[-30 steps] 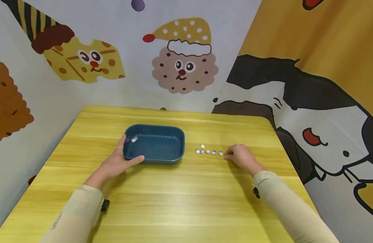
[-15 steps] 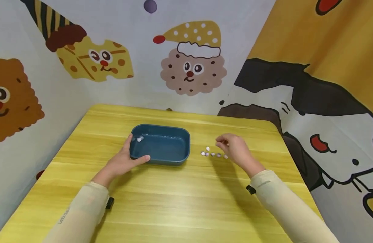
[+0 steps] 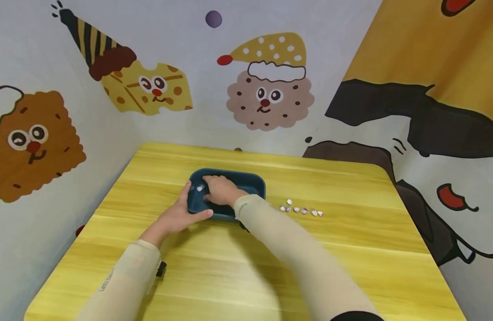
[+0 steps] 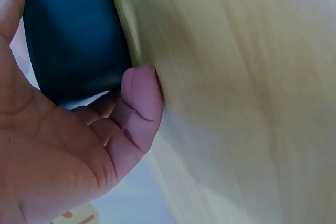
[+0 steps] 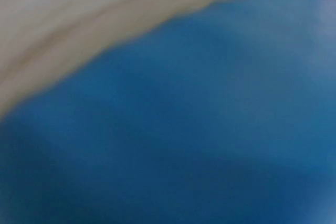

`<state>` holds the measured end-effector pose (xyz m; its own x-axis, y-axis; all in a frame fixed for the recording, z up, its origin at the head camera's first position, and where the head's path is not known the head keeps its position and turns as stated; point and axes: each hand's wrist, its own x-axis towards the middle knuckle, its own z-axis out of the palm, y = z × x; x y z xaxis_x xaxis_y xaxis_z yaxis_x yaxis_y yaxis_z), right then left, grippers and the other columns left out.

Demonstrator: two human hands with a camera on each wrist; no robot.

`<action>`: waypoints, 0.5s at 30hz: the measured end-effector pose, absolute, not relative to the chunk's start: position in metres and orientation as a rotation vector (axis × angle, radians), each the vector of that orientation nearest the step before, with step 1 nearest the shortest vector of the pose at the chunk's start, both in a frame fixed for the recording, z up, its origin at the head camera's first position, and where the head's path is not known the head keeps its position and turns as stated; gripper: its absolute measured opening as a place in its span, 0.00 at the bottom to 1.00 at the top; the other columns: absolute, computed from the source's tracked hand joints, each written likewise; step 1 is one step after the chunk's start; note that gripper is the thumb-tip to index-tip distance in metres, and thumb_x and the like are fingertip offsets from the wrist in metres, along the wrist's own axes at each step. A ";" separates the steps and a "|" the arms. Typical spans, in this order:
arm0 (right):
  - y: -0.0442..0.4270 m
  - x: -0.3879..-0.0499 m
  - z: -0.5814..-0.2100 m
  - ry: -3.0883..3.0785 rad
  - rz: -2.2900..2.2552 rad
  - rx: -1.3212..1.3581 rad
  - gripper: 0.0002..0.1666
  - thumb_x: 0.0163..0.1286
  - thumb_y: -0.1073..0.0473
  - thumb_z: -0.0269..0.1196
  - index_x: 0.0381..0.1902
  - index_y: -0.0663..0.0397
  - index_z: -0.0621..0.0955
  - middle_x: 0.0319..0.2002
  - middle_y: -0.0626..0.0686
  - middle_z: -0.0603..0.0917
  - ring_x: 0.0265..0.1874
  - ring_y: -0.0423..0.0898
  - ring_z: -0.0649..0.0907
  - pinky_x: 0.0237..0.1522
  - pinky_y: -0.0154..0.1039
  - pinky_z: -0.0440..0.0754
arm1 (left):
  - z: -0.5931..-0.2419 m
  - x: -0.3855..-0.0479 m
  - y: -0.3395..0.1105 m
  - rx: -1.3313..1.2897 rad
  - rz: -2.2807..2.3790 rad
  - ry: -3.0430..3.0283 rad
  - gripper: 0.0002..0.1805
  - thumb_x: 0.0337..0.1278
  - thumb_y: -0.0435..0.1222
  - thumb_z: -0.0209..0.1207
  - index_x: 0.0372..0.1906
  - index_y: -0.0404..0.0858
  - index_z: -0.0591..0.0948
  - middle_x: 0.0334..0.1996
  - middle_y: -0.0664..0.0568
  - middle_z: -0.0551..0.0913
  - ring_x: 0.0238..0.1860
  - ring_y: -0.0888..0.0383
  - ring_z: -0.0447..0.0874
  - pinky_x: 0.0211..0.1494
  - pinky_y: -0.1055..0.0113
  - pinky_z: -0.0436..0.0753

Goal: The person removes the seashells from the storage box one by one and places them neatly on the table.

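A dark blue rectangular dish stands on the table. My left hand holds its near left corner, thumb over the front rim and fingers along the left end. In the left wrist view, curled fingers lie at the dish's end. Inside the dish, small whitish pieces lie near the left end. My right hand reaches into the dish just right of them, thumb and index finger apart. No piece shows between them. In the right wrist view, the blurred dish wall fills most of the picture and hides the fingers.
Right of the dish, several small white-and-purple pieces lie in a rough row on the yellow wood-grain table. One piece sits slightly behind the row. A wall with cartoon prints borders the table's back edge.
My right hand has left the right end of the row, where one more piece now lies, and moved left into the dish. The left hand keeps its hold on the dish.
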<state>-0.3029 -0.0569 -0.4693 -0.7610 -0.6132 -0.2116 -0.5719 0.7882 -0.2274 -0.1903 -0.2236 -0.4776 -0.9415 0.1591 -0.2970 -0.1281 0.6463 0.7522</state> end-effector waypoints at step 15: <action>-0.058 -0.284 -0.475 2.827 -0.232 -1.153 0.10 0.85 0.55 0.59 0.48 0.45 0.88 0.45 0.45 0.91 0.41 0.38 0.88 0.46 0.33 0.85 | -0.485 -0.191 -0.215 0.076 1.290 2.483 0.72 0.65 0.68 0.64 0.85 0.52 0.20 0.87 0.31 0.37 0.83 0.27 0.54 0.79 0.32 0.65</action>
